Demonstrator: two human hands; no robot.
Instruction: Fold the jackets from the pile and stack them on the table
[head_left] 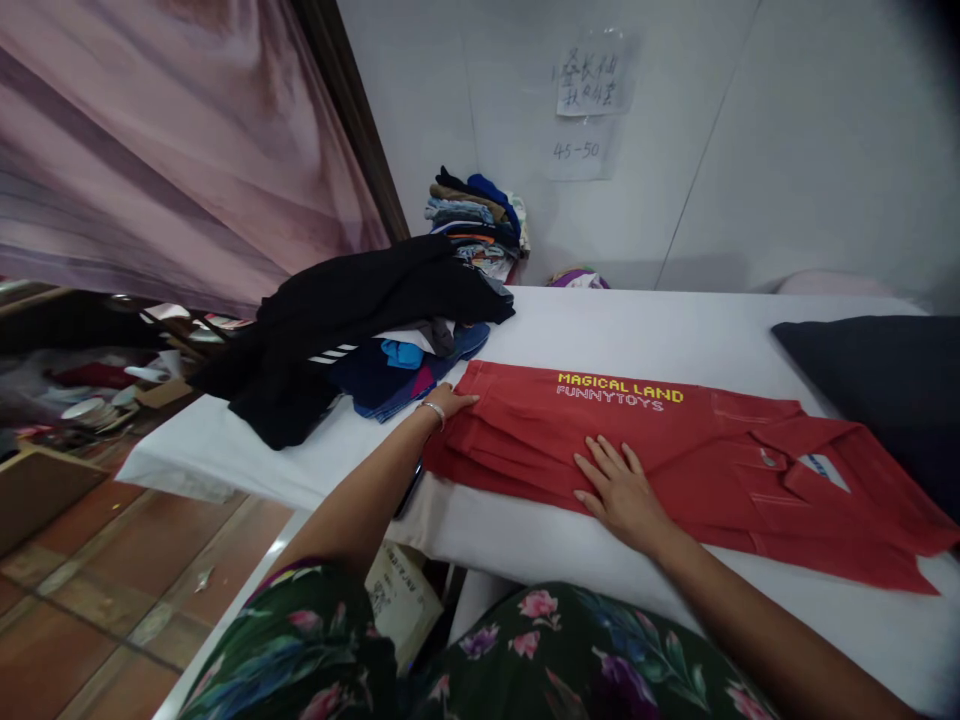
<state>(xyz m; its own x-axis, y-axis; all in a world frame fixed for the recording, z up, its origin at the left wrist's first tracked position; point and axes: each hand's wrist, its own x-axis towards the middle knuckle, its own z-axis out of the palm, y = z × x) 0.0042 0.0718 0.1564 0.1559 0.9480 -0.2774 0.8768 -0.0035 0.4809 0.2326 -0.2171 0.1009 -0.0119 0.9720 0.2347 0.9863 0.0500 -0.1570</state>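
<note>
A red collared shirt [525, 430] lies lengthwise on the white table, with its collar to the right and its hem to the left. Yellow and white lettering runs along its far side. At the hem end, my left hand [448, 402], with a bracelet at the wrist, is closed on the cloth edge; some of its fingers are hidden. My right hand [619, 492] lies flat on the near half of the shirt, fingers spread, palm down. Folds run through the cloth between the two hands.
A heap of dark clothes [360, 300] lies on the table's left part. Behind it stands a stack of folded garments [476, 225]. A dark cloth [885, 380] lies at the right. Handwritten papers [589, 85] hang on the wall. A pink curtain [172, 130] hangs at left.
</note>
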